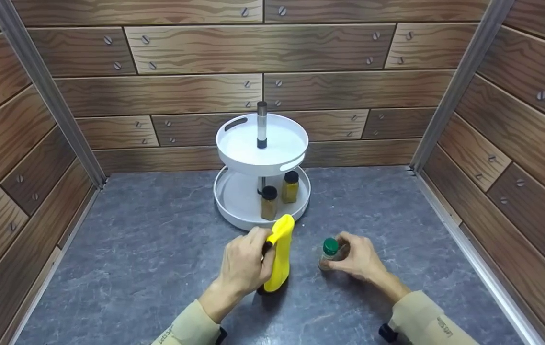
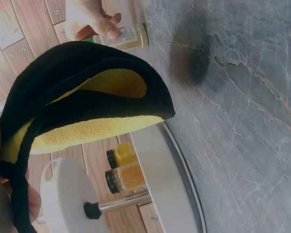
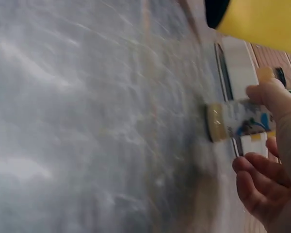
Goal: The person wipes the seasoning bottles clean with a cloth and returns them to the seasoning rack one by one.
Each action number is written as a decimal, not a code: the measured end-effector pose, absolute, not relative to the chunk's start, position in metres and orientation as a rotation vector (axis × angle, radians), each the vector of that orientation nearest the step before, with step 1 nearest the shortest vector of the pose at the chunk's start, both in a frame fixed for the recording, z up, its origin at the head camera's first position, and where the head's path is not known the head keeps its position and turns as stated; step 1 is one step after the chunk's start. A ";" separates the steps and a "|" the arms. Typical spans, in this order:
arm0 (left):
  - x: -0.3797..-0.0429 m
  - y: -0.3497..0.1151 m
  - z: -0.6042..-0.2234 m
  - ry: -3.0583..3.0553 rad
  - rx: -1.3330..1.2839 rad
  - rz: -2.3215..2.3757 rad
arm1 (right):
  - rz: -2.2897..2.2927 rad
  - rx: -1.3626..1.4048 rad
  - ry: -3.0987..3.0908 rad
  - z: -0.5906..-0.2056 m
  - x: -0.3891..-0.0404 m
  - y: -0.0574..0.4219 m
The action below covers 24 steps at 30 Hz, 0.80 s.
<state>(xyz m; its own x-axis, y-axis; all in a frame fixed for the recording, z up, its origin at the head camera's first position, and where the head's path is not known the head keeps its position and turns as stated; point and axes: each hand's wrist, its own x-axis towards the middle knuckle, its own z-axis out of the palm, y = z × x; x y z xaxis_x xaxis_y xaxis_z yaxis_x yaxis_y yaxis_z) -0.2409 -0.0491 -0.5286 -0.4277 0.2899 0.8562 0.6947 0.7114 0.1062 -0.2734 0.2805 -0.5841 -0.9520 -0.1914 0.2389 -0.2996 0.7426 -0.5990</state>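
My left hand (image 1: 246,258) grips a folded yellow cloth with black edging (image 1: 280,256), which hangs above the table in front of the white stand. In the left wrist view the cloth (image 2: 92,133) bends into an open loop. To its right, my right hand (image 1: 359,258) holds a clear spice jar with a green cap (image 1: 330,247) between thumb and fingers. The jar's label and pale brown contents show in the left wrist view. The jar is upright, low over the grey table; whether its base touches I cannot tell.
A white two-tier round stand (image 1: 222,203) is at the back centre. On its lower tier are a black-capped jar of brown spice (image 1: 269,207) and a black-capped jar of yellow spice (image 1: 290,190). Wood-patterned walls (image 1: 196,93) enclose the grey marbled table (image 1: 133,249) at the back and sides.
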 end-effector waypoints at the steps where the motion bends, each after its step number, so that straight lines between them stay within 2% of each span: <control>1: -0.241 -0.049 -0.529 -2.018 -0.750 -0.570 | 1.004 0.451 -2.783 -0.583 -0.275 0.283; 6: -0.241 -0.047 -0.529 -2.013 -0.746 -0.582 | 0.990 0.714 -2.833 -0.580 -0.282 0.291; 9: -0.240 -0.045 -0.529 -2.016 -0.748 -0.582 | 1.017 0.779 -2.845 -0.582 -0.282 0.293; 15: -0.241 -0.045 -0.530 -2.026 -0.738 -0.575 | 1.146 0.768 -2.756 -0.588 -0.280 0.289; 24: -0.241 -0.043 -0.532 -2.029 -0.742 -0.586 | 1.108 0.562 -2.739 -0.597 -0.275 0.277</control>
